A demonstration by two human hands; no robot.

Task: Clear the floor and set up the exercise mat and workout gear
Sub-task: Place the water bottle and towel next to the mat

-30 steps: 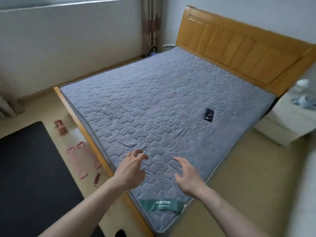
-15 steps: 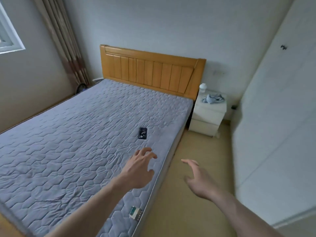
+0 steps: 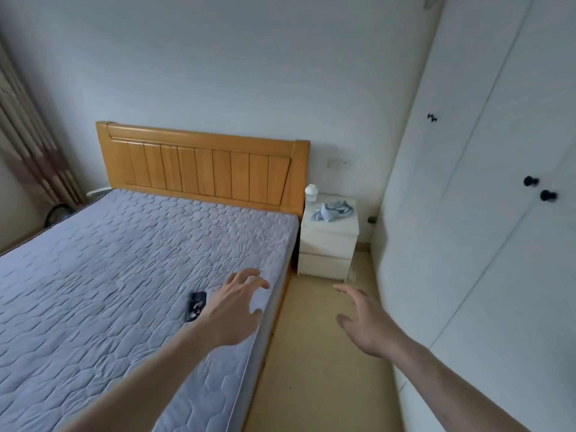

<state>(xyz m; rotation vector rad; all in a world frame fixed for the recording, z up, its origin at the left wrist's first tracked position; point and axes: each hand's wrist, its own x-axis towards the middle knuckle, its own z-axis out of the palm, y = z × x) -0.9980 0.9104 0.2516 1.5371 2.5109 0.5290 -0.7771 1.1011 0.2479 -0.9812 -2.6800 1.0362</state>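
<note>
A bed fills the left of the room, its bare grey quilted mattress (image 3: pixel 109 275) stitched in a hexagon pattern and set on a wooden frame with a slatted headboard (image 3: pixel 202 169) at the far end. One small dark phone (image 3: pixel 196 306) lies flat on the mattress, near its right edge and towards the near half. Just right of the headboard stands a white two-drawer nightstand (image 3: pixel 327 247), close against the bed. On its top sit a clear bottle with a white cap (image 3: pixel 310 196), upright at the far left corner, and a crumpled blue-grey cloth (image 3: pixel 333 210) beside it. A strip of tan floor (image 3: pixel 318 369) runs along the bed's right side up to the nightstand.
</note>
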